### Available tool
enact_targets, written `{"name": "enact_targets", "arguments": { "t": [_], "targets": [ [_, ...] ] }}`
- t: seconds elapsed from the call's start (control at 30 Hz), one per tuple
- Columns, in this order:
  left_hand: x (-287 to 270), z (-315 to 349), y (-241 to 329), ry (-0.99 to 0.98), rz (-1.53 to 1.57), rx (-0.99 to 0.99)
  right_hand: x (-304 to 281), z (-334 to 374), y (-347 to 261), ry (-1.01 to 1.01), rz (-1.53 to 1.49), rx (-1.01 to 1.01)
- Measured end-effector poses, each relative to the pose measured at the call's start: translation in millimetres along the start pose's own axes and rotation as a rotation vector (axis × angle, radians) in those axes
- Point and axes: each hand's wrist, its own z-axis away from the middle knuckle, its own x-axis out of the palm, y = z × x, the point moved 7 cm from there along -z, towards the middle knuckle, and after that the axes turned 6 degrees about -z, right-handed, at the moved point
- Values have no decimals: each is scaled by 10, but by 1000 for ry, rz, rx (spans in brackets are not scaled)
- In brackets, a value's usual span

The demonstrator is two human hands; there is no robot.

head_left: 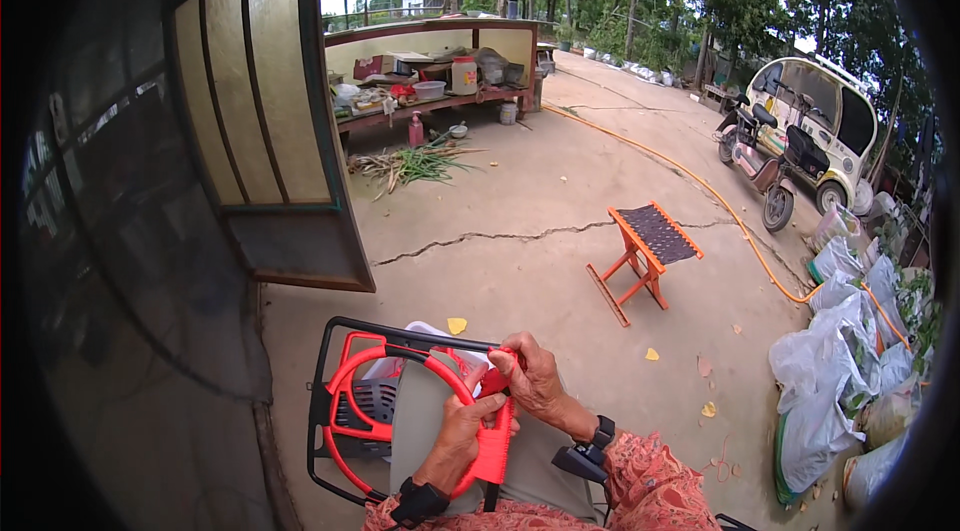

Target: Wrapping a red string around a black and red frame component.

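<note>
Across my lap lies a large black open frame (316, 419) with rounded corners, and inside it a bright red hoop (440, 367). Part of the hoop near me is a thick red wrapped section (492, 453). My left hand (455, 439) is closed around the hoop at that section. My right hand (540, 379) is closed at the frame's upper right corner, its fingertips pinching a red strip (492, 383) beside the left thumb. Behind the frame, a white basket (380, 369) with red material inside is partly hidden.
An orange folding stool (652, 236) stands ahead to the right. A yellow hose (700, 181) crosses the cracked concrete. White sacks (820, 381) line the right side; a scooter (765, 166) stands beyond. At left is an open door (265, 81), with a cluttered bench (360, 119) behind.
</note>
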Motion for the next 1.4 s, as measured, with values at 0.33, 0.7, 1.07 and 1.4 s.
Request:
{"name": "enact_targets", "arguments": {
  "t": [0.33,0.7,1.07,1.4],
  "targets": [
    [-335,-21,21,69,46,32,-524,468,-67,2,382,122],
    [-515,81,120,153,60,17,-1368,2323,953,-74,733,605],
    [-192,50,94,83,-27,5,-397,865,378,119,-116,625],
    [-201,18,43,78,25,-79,-89,821,461,-59,-454,825]
  ]
}}
